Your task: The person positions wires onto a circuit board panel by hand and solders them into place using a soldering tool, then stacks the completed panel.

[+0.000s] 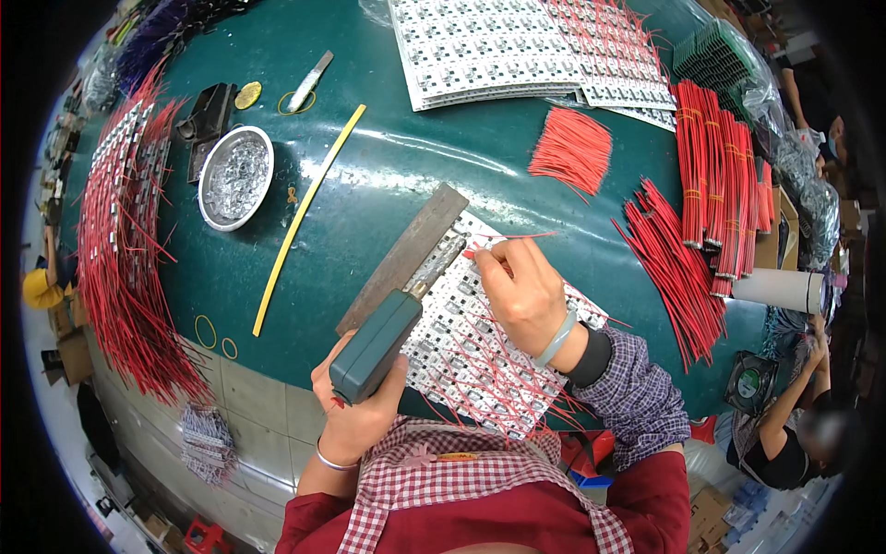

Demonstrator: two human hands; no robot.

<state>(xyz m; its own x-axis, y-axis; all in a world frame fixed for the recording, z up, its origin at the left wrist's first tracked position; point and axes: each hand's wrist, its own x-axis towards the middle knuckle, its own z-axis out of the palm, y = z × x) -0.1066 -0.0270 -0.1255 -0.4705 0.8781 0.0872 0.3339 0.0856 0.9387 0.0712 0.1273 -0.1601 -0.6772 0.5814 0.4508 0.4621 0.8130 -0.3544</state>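
My left hand [358, 423] is wrapped round the handle of a dark green soldering gun [374, 346]. Its metal tip reaches up to the far end of a white panel of small circuit boards [438, 355]. Close by that tip, my right hand [528, 288] pinches a short red wire [472, 252] over the panel. Many red wires stick out from the nearer part of the panel. Along the panel's far left edge lies a flat brown bar [401, 258]. Where the tip meets the board is too small to make out.
White bowl [204, 189] of silvery bits, yellow strip [309, 220] and a knife [309, 83] lie left. Wired boards [125, 240] hang at the far left. Board panels [489, 55] are stacked at the back; red wire bundles [715, 175] lie right. Another person [780, 429] works beyond.
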